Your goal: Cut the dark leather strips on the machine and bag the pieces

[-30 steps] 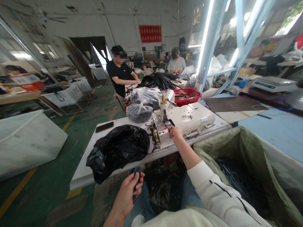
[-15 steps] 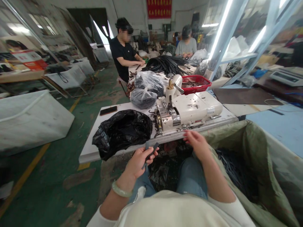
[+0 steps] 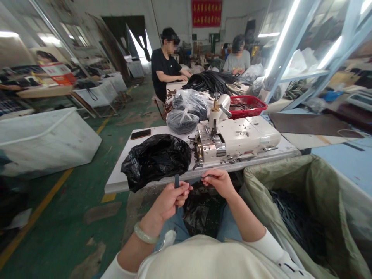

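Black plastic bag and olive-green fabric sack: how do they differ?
The black plastic bag is glossy; the olive-green fabric sack is duller. The bag lies on the white tabletop; the sack sits off it, at right. The sack looks larger than the bag. Dark strips show in the sack; the bag's inside is too dark to read. Both gape open.

Held strip (image 3: 177, 181) looked dark grey from my spot; machine (image 3: 242, 133) was cream-white with bare silver metal (image 3: 209, 148) and a brass-coloured post (image 3: 215, 105); plastic bag (image 3: 157, 162) was glossy black; tabletop (image 3: 118, 174) was white; sack (image 3: 322, 180) was drab olive green, strip pile (image 3: 300, 223) in it dark blue-grey; basket (image 3: 251, 112) was red lattice; bangle (image 3: 144, 235) was pale green; jeans (image 3: 172, 228) were light blue; sheet (image 3: 310, 124) on the right was brown; banner (image 3: 207, 13) was red with yellow characters; floor (image 3: 119, 121) was green, striped by a yellow line (image 3: 62, 181).
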{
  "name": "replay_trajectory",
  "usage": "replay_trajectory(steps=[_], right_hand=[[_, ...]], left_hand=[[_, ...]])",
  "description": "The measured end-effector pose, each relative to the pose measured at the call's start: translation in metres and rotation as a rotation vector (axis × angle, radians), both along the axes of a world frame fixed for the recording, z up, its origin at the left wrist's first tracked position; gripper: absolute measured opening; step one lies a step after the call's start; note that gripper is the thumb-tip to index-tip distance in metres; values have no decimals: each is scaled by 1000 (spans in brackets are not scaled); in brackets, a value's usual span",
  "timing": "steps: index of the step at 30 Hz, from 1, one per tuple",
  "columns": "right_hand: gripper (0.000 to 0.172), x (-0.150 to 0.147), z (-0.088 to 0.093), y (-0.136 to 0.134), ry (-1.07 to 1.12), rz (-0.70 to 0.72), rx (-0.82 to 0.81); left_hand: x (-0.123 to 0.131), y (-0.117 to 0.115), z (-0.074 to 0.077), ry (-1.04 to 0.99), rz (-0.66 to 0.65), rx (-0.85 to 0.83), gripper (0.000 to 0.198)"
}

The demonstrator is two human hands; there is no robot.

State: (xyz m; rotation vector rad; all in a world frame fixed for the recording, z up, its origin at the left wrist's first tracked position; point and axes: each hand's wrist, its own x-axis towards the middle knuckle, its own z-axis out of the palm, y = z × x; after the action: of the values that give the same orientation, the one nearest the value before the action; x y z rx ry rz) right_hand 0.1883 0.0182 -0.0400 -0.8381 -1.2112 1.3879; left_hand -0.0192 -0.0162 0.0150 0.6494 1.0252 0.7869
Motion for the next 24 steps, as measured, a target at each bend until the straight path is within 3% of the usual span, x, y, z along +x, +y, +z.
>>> replay_trajectory(steps=[2, 5, 8, 10, 12, 14, 17, 20, 24], right_hand=[[14, 3, 3, -2, -179, 10, 190], [30, 2, 8, -2, -469, -70, 482], [30, -6, 7, -4, -668, -105, 661], [24, -12, 2, -1, -730, -55, 664], [15, -16, -4, 9, -663, -68, 466], [9, -15, -9, 31, -455, -170, 79], [27, -3, -13, 76, -182, -262, -348], [33, 14, -12, 115, -87, -248, -447], [33, 27, -13, 135, 47, -242, -499]], left_hand=[[3, 1, -1, 150, 105, 166, 32], [7, 2, -1, 328, 182, 331, 31], [11, 3, 1, 354, 178, 339, 33], [11, 4, 2, 299, 184, 303, 35], [9, 5, 1, 212, 208, 256, 36], [3, 5, 0, 134, 234, 215, 37], [-8, 4, -4, 65, 258, 157, 40], [-16, 0, -10, 15, 281, 91, 45], [-26, -7, -21, -54, 326, -21, 39]])
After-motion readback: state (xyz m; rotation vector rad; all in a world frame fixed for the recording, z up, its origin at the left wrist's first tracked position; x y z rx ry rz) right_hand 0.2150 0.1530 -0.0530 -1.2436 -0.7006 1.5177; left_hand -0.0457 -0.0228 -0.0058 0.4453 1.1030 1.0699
